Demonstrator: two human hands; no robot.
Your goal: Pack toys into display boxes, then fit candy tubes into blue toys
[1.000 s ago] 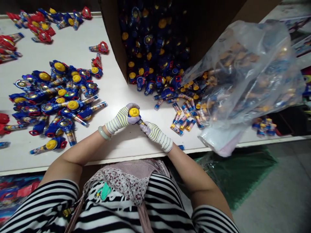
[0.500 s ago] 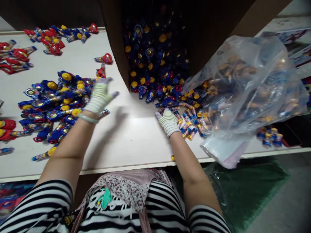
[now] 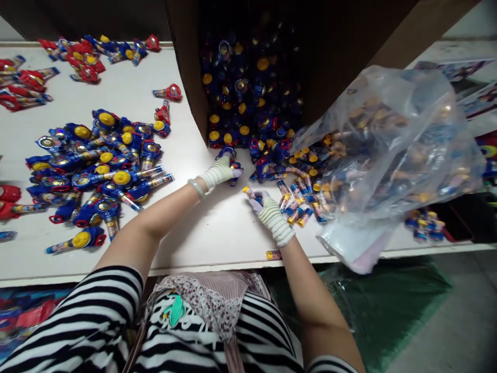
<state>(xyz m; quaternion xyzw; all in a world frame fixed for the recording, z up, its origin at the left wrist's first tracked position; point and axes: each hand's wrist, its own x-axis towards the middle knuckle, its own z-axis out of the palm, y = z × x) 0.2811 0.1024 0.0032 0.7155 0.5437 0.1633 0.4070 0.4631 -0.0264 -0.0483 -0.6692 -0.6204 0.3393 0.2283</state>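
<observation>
My left hand (image 3: 219, 173), in a striped glove with bare fingertips, is closed on a blue plastic toy (image 3: 235, 180) with red trim, in front of the box opening. Another blue toy lies just behind those fingers. To its right, my right hand (image 3: 272, 215), gloved alike, pinches a small printed tube (image 3: 250, 194) with a yellow end. The held tube and toy are close but apart. Beside my right hand lies a heap of similar tubes (image 3: 297, 199). On the left is a pile of blue toys (image 3: 122, 177) with yellow discs, many with tubes attached.
A large cardboard box (image 3: 185, 77) lies open towards me, with many blue toys inside. A clear plastic bag (image 3: 404, 134) full of tubes rests on the right. Red toys (image 3: 85, 70) lie at the back left. One tube (image 3: 274, 255) is by the table's front edge.
My left hand has moved right from the blue toy pile to the box opening and closed on a blue toy. My right hand has drawn back slightly, with a tube now visible in its fingers.
</observation>
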